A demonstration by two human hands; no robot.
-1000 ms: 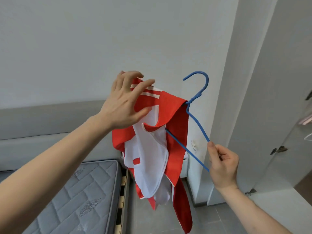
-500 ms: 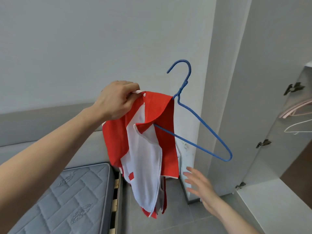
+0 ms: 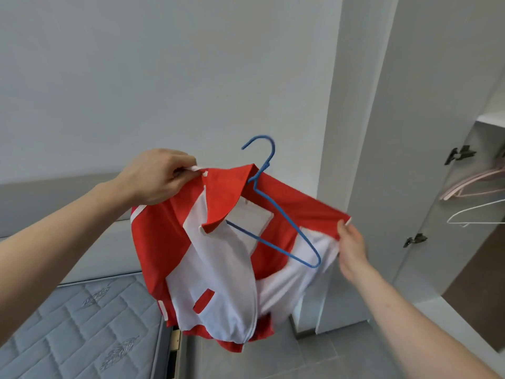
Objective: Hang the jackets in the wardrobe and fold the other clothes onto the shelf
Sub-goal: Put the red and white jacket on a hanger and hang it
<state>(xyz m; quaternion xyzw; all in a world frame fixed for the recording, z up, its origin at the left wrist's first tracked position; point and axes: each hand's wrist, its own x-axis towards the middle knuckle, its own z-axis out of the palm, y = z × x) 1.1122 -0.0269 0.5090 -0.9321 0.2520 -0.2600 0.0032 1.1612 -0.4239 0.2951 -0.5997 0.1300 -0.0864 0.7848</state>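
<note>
Red-white jacket (image 3: 218, 258) on blue hanger (image 3: 278, 214); left hand (image 3: 161, 176) fingers grip shoulder, right hand (image 3: 352, 242) pinches edge.

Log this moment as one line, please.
stage: fitting jacket onto blue hanger | left hand: grips shoulder | right hand: pinches other edge | not yet hung

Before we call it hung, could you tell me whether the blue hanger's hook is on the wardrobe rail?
No, the blue hanger is mid-air.

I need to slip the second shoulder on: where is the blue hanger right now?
Centre of the head view: the blue hanger is half inside the red and white jacket, between the left hand and right hand.
</note>
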